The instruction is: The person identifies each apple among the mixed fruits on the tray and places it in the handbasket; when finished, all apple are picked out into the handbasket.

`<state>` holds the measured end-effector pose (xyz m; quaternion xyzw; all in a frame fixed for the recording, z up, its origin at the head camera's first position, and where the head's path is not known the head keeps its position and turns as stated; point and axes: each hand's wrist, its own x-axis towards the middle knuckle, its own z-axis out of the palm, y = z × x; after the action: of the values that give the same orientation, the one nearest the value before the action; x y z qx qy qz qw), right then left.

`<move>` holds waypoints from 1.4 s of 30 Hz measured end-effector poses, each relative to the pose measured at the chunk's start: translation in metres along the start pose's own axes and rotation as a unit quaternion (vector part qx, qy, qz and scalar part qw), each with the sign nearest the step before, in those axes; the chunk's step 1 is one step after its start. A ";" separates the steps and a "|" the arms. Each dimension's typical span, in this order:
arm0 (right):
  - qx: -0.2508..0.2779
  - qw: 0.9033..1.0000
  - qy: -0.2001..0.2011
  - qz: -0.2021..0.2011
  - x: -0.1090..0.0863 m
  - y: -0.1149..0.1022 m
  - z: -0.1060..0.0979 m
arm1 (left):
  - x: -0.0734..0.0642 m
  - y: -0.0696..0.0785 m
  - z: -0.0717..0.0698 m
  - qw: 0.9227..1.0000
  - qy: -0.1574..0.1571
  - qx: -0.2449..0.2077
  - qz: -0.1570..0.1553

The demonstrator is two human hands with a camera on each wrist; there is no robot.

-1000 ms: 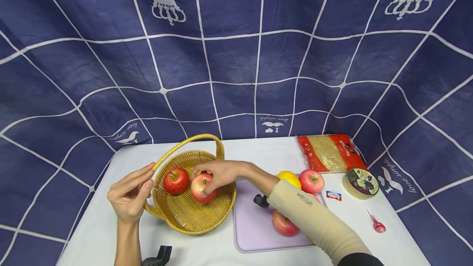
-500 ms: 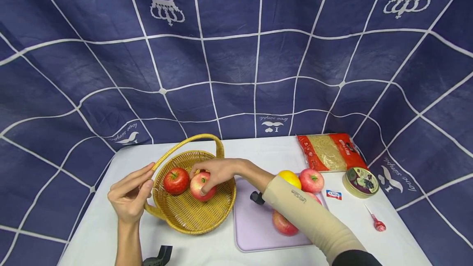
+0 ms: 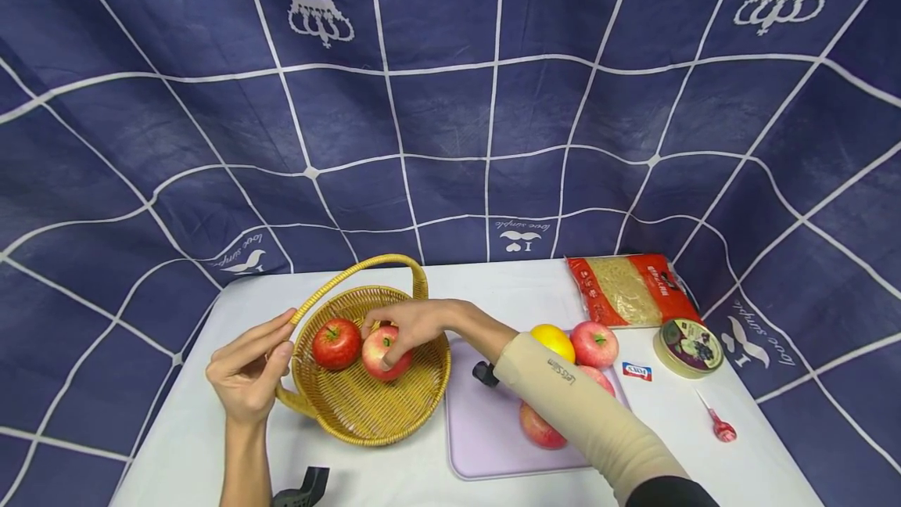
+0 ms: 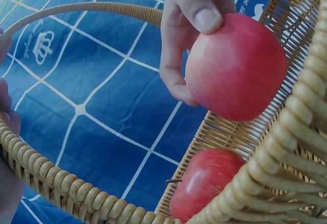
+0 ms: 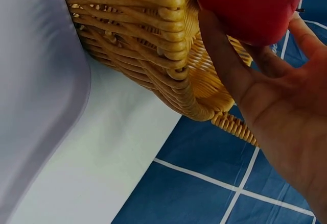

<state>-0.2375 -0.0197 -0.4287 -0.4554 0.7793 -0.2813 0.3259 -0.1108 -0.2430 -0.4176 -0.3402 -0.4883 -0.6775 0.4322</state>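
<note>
A yellow woven basket point(image 3: 373, 438) with a tall arched handle stands at the left of the white table. My left hand point(image 3: 249, 374) grips the side of that handle, fingers and thumb round it. Over the inside of the basket, my right hand point(image 3: 417, 325) holds a pink-red apple point(image 4: 240, 73) between thumb and fingers. In the left wrist view this apple is above a second, darker red apple point(image 4: 207, 180), which lies in the basket. The right wrist view shows the held apple close by the basket wall point(image 5: 135, 35), its underside partly hidden by the fingers.
Right of the basket lies a lilac tray point(image 3: 486, 448) with several apples and a yellow fruit point(image 3: 553, 341), partly behind my right sleeve. Further right are a red food packet point(image 3: 629, 292), a round tin point(image 3: 688, 348), a small blue-red wrapper point(image 3: 637, 372) and a lollipop point(image 3: 722, 427).
My right hand and the apple in it have shifted slightly up and left inside the basket, the forearm with them. The left hand keeps its place on the handle.
</note>
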 end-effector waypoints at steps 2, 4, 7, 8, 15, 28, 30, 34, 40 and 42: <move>-0.005 1.000 0.000 0.004 0.001 0.000 0.000 | 0.000 0.000 0.000 1.000 0.000 -0.002 0.000; -0.009 1.000 -0.001 0.008 0.001 0.001 0.000 | 0.000 0.000 0.000 1.000 0.000 -0.003 0.000; -0.017 1.000 -0.001 0.012 0.003 0.002 -0.001 | 0.000 0.000 0.000 1.000 0.000 -0.003 0.000; -0.021 1.000 0.000 0.013 0.004 0.002 -0.001 | 0.000 0.000 0.000 1.000 0.000 -0.002 0.000; -0.046 0.998 0.004 0.033 0.008 0.001 -0.002 | 0.000 0.000 0.000 1.000 0.002 0.001 0.001; -0.077 0.996 0.006 0.048 0.020 -0.001 -0.003 | 0.000 0.000 -0.001 1.000 0.002 0.000 0.000; -0.086 0.995 0.010 0.055 0.022 -0.001 -0.002 | 0.000 0.000 -0.001 1.000 0.002 0.000 0.000; -0.101 0.993 0.017 0.064 0.027 0.000 0.000 | 0.000 0.000 0.000 1.000 0.001 -0.003 -0.001; -0.101 0.992 0.018 0.068 0.033 0.000 0.002 | 0.000 0.000 0.000 1.000 -0.001 -0.004 -0.001; -0.099 0.993 0.015 0.066 0.035 0.001 0.002 | 0.000 0.000 0.000 1.000 0.001 -0.003 -0.001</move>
<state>-0.2495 -0.0505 -0.4390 -0.4286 0.8366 -0.1873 0.2849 -0.1110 -0.2426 -0.4179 -0.3405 -0.4864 -0.6796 0.4308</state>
